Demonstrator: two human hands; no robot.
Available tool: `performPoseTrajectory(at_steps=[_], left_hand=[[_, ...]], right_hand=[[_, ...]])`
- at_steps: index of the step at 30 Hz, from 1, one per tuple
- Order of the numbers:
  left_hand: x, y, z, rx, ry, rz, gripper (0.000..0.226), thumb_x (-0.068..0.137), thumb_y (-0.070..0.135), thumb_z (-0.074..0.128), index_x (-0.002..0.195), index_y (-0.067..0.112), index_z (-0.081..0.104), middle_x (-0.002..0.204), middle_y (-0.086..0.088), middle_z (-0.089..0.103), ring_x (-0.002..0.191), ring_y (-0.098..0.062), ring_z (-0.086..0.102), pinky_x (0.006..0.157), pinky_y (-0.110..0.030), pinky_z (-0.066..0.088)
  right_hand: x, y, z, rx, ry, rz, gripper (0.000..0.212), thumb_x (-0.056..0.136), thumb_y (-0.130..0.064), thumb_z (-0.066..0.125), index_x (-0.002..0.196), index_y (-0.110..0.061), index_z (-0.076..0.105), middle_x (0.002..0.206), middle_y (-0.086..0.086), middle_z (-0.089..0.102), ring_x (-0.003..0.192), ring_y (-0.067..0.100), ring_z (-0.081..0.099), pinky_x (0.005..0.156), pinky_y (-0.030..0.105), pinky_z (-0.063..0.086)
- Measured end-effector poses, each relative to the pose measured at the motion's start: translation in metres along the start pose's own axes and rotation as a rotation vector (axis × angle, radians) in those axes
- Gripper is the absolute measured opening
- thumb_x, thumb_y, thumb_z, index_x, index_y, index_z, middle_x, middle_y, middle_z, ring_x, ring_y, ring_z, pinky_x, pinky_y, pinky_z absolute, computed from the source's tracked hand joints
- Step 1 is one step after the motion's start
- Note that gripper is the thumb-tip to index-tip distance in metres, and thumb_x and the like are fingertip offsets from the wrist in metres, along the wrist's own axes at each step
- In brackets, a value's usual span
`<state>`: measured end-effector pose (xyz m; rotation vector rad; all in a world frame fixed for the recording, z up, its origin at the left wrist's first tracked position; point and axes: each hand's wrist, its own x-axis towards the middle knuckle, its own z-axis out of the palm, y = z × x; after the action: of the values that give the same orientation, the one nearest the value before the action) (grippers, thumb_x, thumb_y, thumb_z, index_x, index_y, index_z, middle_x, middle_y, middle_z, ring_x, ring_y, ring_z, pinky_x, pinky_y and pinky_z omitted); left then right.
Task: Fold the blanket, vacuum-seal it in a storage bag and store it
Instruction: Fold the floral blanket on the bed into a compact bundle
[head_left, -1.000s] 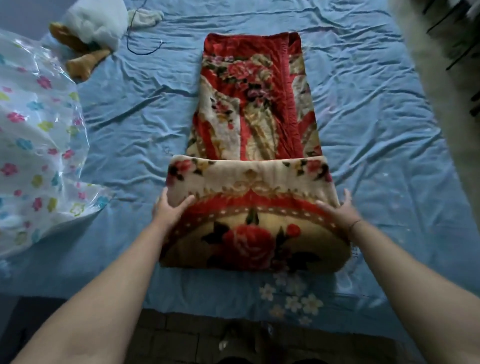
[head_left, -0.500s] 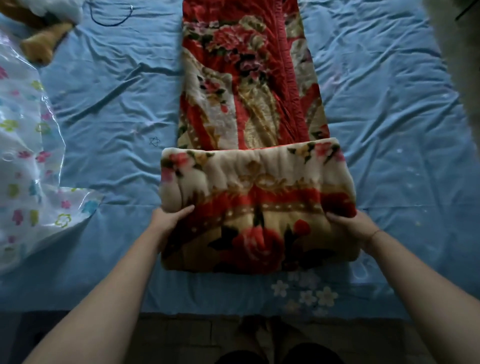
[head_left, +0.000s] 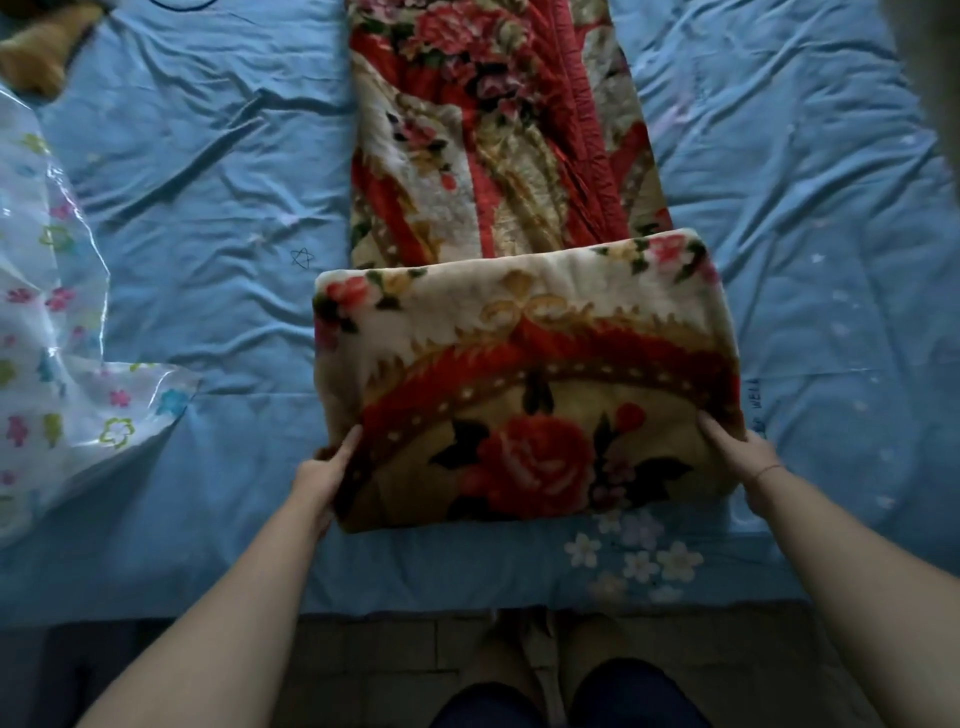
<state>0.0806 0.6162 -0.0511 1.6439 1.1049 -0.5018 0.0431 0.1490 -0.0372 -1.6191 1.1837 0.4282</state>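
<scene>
A thick red, cream and gold floral blanket (head_left: 519, 374) lies as a long strip down the middle of the bed, its near end folded over into a fat bundle. My left hand (head_left: 324, 475) grips the bundle's left near corner, fingers tucked under the fold. At the right near corner my right hand (head_left: 737, 457) holds the edge the same way. A clear storage bag (head_left: 57, 374) printed with small coloured flowers lies flat at the left of the bed, apart from the blanket.
The bed has a wrinkled blue sheet (head_left: 218, 218). A stuffed toy (head_left: 36, 62) sits at the far left corner. The bed's near edge runs below the bundle, with tiled floor and my feet (head_left: 566, 696) beneath.
The folded bundle has been rolled farther up the strip, away from me. Both hands have slid from its sides down to its near corners.
</scene>
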Motion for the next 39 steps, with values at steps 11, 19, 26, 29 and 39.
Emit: performPoseTrajectory(at_steps=[11, 19, 26, 29, 39], left_hand=[[-0.039, -0.075, -0.002, -0.086, -0.138, -0.112, 0.059, 0.092, 0.047, 0.060, 0.139, 0.013, 0.047, 0.133, -0.006, 0.056, 0.119, -0.024, 0.052, 0.093, -0.039, 0.046], [-0.064, -0.087, -0.007, -0.137, -0.079, 0.029, 0.048, 0.096, 0.039, 0.056, 0.130, 0.004, 0.053, 0.121, -0.015, 0.061, 0.099, -0.026, 0.060, 0.092, -0.038, 0.050], [-0.122, -0.118, -0.008, -0.254, -0.053, 0.138, 0.048, 0.097, 0.035, 0.056, 0.130, 0.000, 0.051, 0.117, -0.014, 0.057, 0.101, -0.027, 0.057, 0.092, -0.038, 0.048], [-0.152, -0.154, -0.013, -0.263, -0.067, 0.127, 0.052, 0.096, 0.036, 0.056, 0.131, -0.002, 0.050, 0.117, -0.015, 0.058, 0.100, -0.027, 0.057, 0.088, -0.036, 0.048], [-0.239, -0.299, -0.036, -0.297, -0.086, 0.068, 0.054, 0.094, 0.042, 0.057, 0.134, 0.006, 0.052, 0.107, -0.012, 0.067, 0.099, -0.028, 0.064, 0.088, -0.036, 0.049]], right_hand=[[-0.025, 0.049, -0.017, 0.149, -0.216, 0.031, 0.108, 0.043, -0.074, 0.076, 0.135, -0.026, 0.046, 0.132, 0.002, 0.053, 0.125, 0.023, 0.044, 0.106, 0.042, 0.032], [-0.029, 0.062, -0.027, 0.197, -0.117, -0.115, 0.035, 0.095, -0.030, 0.056, 0.121, -0.007, 0.053, 0.111, 0.013, 0.059, 0.095, 0.024, 0.058, 0.084, 0.038, 0.051], [-0.060, 0.087, -0.060, 0.170, -0.115, -0.276, 0.020, 0.094, -0.030, 0.059, 0.105, -0.013, 0.059, 0.112, 0.015, 0.058, 0.094, 0.023, 0.058, 0.078, 0.036, 0.052], [-0.082, 0.115, -0.082, 0.128, -0.116, -0.288, 0.030, 0.094, -0.031, 0.059, 0.115, -0.009, 0.058, 0.109, 0.014, 0.059, 0.102, 0.029, 0.056, 0.087, 0.044, 0.052], [-0.173, 0.233, -0.145, 0.020, -0.186, -0.267, 0.032, 0.095, -0.033, 0.055, 0.114, -0.008, 0.060, 0.099, 0.009, 0.062, 0.088, 0.019, 0.059, 0.093, 0.040, 0.045]])
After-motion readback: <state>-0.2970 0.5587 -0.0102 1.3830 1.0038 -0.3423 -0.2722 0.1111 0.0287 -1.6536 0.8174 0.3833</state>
